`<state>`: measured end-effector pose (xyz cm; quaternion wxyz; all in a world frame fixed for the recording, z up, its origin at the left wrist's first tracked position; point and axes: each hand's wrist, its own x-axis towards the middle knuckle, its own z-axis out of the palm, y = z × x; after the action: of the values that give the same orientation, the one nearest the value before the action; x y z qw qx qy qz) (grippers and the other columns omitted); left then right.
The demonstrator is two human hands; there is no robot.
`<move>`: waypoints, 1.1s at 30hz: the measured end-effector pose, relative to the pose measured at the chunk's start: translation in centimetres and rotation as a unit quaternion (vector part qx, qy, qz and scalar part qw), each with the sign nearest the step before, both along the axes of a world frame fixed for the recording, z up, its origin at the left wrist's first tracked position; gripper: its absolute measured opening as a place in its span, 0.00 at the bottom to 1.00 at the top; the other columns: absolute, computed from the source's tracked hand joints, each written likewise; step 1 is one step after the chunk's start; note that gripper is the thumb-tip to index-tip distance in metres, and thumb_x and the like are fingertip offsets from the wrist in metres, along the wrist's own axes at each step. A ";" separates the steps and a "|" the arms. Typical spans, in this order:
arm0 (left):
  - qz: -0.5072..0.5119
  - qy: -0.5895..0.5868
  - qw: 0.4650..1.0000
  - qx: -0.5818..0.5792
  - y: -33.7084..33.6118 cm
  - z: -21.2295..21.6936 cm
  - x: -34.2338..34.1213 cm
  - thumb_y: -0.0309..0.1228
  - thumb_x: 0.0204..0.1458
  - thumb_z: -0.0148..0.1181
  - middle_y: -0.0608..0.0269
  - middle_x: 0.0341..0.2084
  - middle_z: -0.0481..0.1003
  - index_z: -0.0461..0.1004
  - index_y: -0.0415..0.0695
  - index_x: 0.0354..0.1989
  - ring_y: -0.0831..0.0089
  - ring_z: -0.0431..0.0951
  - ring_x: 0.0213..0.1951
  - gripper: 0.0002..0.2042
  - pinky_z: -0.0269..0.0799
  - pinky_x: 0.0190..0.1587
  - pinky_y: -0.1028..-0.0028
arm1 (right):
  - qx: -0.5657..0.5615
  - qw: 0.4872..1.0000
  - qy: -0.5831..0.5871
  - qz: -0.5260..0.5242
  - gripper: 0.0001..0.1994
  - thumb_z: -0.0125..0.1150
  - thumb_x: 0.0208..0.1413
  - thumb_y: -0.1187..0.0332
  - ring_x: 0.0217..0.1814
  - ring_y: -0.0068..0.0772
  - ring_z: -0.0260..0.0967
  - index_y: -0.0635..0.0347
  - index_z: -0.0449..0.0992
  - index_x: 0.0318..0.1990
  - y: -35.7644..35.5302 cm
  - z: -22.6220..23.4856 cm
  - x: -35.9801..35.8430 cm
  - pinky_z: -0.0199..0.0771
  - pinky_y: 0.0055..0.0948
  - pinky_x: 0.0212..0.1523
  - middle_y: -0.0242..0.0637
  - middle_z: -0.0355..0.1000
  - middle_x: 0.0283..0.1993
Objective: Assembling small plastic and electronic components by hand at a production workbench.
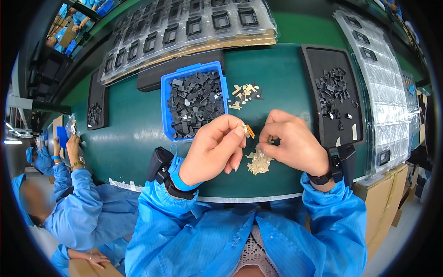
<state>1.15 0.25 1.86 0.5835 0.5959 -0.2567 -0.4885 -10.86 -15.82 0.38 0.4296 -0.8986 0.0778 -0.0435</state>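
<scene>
Between the thumb and forefinger of my left hand (217, 147) is a small piece with an orange strip (250, 131) sticking out to the right. My right hand (290, 142) is closed, its fingertips brought together just above a heap of pale, translucent scraps (259, 163); whatever they hold is hidden or too small to name. Beyond both hands, several small cream and black strips (245, 93) lie scattered on the green table. A blue bin (164, 101) full of small black plastic parts (194, 104) stands at the far left of my hands.
A black tray (325, 57) with loose black parts lies to the right. Clear plastic trays (385, 99) stand beyond it, and more, holding black frames (194, 27), are stacked at the back. A smaller black tray (98, 117) and a co-worker (78, 203) are at left.
</scene>
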 end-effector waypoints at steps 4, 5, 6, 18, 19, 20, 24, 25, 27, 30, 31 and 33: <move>-0.018 0.104 0.994 0.005 0.1 0.6 0.2 0.31 0.60 0.43 0.68 0.19 0.67 0.64 0.41 0.32 0.84 0.65 0.12 0.08 0.55 0.11 0.84 | 0.043 0.994 -0.101 -0.031 0.04 0.62 0.41 0.76 0.29 0.38 0.68 0.61 0.75 0.28 0.2 0.5 0.2 0.68 0.32 0.30 0.38 0.66 0.30; -0.014 0.107 0.994 0.002 0.2 0.6 0.4 0.31 0.60 0.43 0.68 0.19 0.67 0.64 0.41 0.32 0.84 0.65 0.12 0.08 0.55 0.11 0.84 | 0.040 0.994 -0.098 -0.027 0.04 0.62 0.41 0.76 0.29 0.38 0.68 0.61 0.75 0.28 0.3 0.5 0.3 0.68 0.32 0.30 0.38 0.66 0.30; -0.027 0.132 0.991 0.005 0.2 0.5 0.5 0.31 0.60 0.43 0.68 0.19 0.67 0.64 0.41 0.32 0.84 0.65 0.12 0.08 0.55 0.11 0.84 | 0.010 0.986 -0.165 -0.034 0.06 0.63 0.40 0.76 0.29 0.36 0.67 0.60 0.75 0.29 0.4 0.6 0.3 0.68 0.31 0.31 0.37 0.66 0.32; -0.105 0.214 0.971 0.001 0.2 0.4 0.5 0.30 0.59 0.42 0.67 0.18 0.66 0.65 0.40 0.31 0.83 0.62 0.09 0.08 0.52 0.09 0.83 | -0.075 0.943 -0.324 0.021 0.13 0.67 0.34 0.77 0.38 0.39 0.64 0.56 0.75 0.32 0.3 -0.4 0.8 0.65 0.36 0.40 0.37 0.64 0.36; -0.111 0.202 0.973 -0.002 0.2 0.5 0.4 0.32 0.60 0.41 0.65 0.18 0.67 0.65 0.39 0.32 0.82 0.61 0.08 0.10 0.52 0.09 0.83 | -0.082 0.942 -0.325 0.028 0.13 0.67 0.34 0.77 0.39 0.40 0.64 0.56 0.75 0.32 0.2 -0.4 0.7 0.64 0.38 0.43 0.38 0.64 0.37; -0.111 0.202 0.973 -0.004 0.2 0.6 0.4 0.32 0.60 0.41 0.65 0.18 0.67 0.65 0.39 0.32 0.82 0.61 0.08 0.10 0.52 0.09 0.83 | -0.084 0.941 -0.325 0.029 0.13 0.67 0.34 0.77 0.39 0.40 0.64 0.56 0.75 0.32 0.2 -0.4 0.6 0.64 0.38 0.43 0.38 0.64 0.37; -0.022 0.036 0.997 -0.059 0.3 -0.5 0.3 0.29 0.56 0.52 0.65 0.24 0.69 0.70 0.38 0.34 0.82 0.66 0.16 0.06 0.59 0.17 0.84 | -0.058 0.945 -0.321 0.013 0.11 0.67 0.34 0.76 0.45 0.40 0.61 0.56 0.75 0.29 0.4 -0.5 0.6 0.62 0.42 0.51 0.40 0.62 0.40; 0.041 -0.102 0.988 -0.110 0.3 -0.8 0.2 0.27 0.53 0.57 0.65 0.27 0.70 0.72 0.38 0.33 0.82 0.68 0.20 0.05 0.62 0.21 0.83 | -0.043 0.948 -0.316 0.004 0.10 0.67 0.35 0.75 0.47 0.40 0.61 0.55 0.75 0.28 0.5 -0.4 0.5 0.60 0.43 0.54 0.40 0.61 0.41; 0.041 -0.172 0.972 -0.153 0.2 -0.9 0.2 0.25 0.48 0.61 0.65 0.28 0.70 0.73 0.40 0.32 0.81 0.68 0.23 0.05 0.63 0.24 0.82 | -0.019 0.947 -0.321 0.003 0.09 0.67 0.36 0.74 0.48 0.40 0.60 0.55 0.75 0.28 0.7 -0.6 0.5 0.58 0.44 0.55 0.40 0.60 0.42; 0.044 -0.262 0.951 -0.160 0.3 -0.7 0.0 0.26 0.38 0.69 0.64 0.29 0.70 0.77 0.44 0.26 0.78 0.69 0.27 0.07 0.65 0.29 0.78 | 0.027 0.946 -0.323 0.001 0.06 0.67 0.40 0.72 0.49 0.39 0.60 0.54 0.76 0.27 1.3 -0.8 0.3 0.53 0.45 0.59 0.39 0.57 0.44; 0.056 -0.294 0.932 -0.206 0.2 -1.0 -0.1 0.24 0.39 0.68 0.64 0.29 0.70 0.77 0.43 0.27 0.77 0.70 0.28 0.07 0.66 0.29 0.78 | 0.045 0.943 -0.331 -0.005 0.06 0.67 0.40 0.72 0.49 0.39 0.59 0.54 0.76 0.27 1.5 -0.8 0.4 0.53 0.45 0.58 0.39 0.57 0.44; 0.069 -0.317 0.913 -0.248 0.2 -1.1 -0.4 0.22 0.38 0.67 0.63 0.29 0.70 0.77 0.42 0.28 0.72 0.72 0.30 0.08 0.68 0.30 0.76 | 0.068 0.937 -0.343 -0.014 0.05 0.67 0.41 0.72 0.49 0.39 0.59 0.53 0.76 0.26 1.8 -1.0 0.4 0.54 0.44 0.58 0.38 0.56 0.44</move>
<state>0.79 0.43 0.78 0.6328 0.5718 -0.4991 -0.1536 -10.47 -14.05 -0.62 0.4895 -0.7967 -0.0591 -0.3494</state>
